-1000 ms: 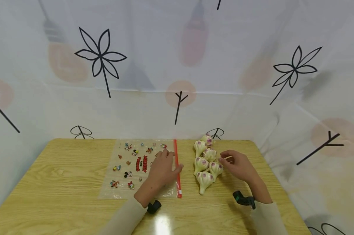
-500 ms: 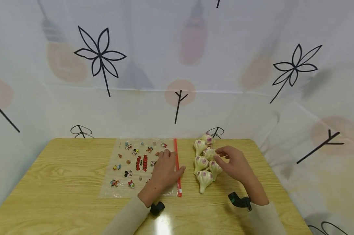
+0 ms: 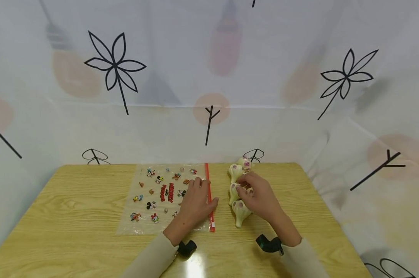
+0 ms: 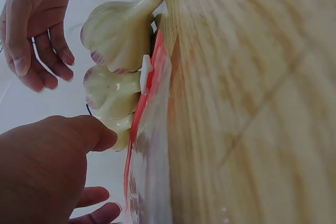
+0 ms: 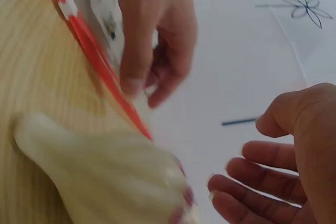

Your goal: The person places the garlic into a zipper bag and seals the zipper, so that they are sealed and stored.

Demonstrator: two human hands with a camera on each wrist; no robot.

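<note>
A clear zip bag [image 3: 145,208] printed with cartoon figures lies flat on the table, its red zip strip [image 3: 209,193] along the right side. Over that side is my left hand [image 3: 194,202]; its thumb stands apart from the fingers in the left wrist view, with nothing seen between them. Several garlic bulbs [image 3: 240,212] form a cluster just right of the bag. My right hand [image 3: 261,195] hovers over the cluster, covering some bulbs from the head view. Seen from the right wrist, its loosely bent fingers [image 5: 268,182] hold nothing, and one bulb [image 5: 115,177] lies close by.
The wooden table [image 3: 73,208] ends at a patterned cloth backdrop [image 3: 181,131], which also hangs along the right side. A white slider [image 3: 212,224] sits at the near end of the zip strip. Black wrist cameras [image 3: 269,244] are strapped to both wrists.
My right hand has moved left, from beside the garlic bulbs to over them. My left hand has stayed almost in place over the bag's zip side.
</note>
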